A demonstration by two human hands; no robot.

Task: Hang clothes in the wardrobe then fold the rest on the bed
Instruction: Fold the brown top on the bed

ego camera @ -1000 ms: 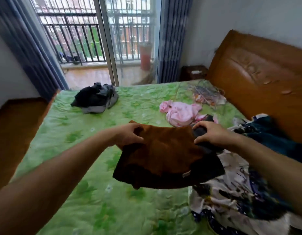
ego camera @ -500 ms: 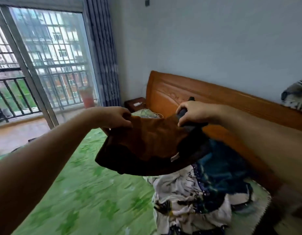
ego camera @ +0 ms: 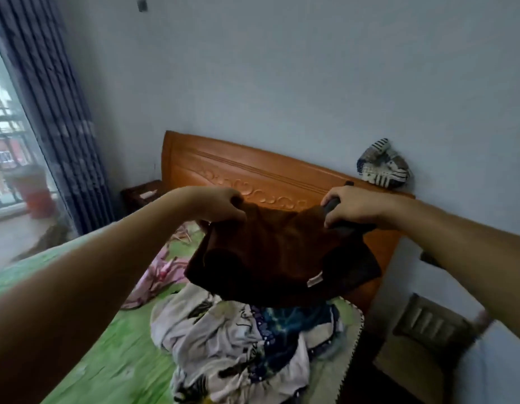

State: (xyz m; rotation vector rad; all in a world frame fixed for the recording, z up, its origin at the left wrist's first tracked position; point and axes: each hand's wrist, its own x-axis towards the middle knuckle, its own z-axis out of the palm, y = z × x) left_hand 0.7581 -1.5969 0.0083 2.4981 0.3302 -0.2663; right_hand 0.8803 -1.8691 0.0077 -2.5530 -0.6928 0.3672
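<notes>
I hold a brown garment (ego camera: 276, 258) with a darker part and a small white tag up in the air over the bed (ego camera: 113, 363). My left hand (ego camera: 221, 207) grips its top left edge and my right hand (ego camera: 355, 209) grips its top right edge, along with a dark piece of cloth. Below it on the green bedspread lies a pile of white, patterned and blue clothes (ego camera: 241, 342). A pink garment (ego camera: 156, 275) lies further left on the bed. No wardrobe is in view.
An orange wooden headboard (ego camera: 253, 173) stands against the grey wall. A striped cloth bundle (ego camera: 381, 164) rests on its right end. A dark nightstand (ego camera: 139, 196) and blue curtain (ego camera: 60, 112) are at left. A wooden chair (ego camera: 428, 339) stands right of the bed.
My view has swung right and upward, from the balcony door toward the headboard and wall. Both hands have lifted the brown garment higher, keeping their grip.
</notes>
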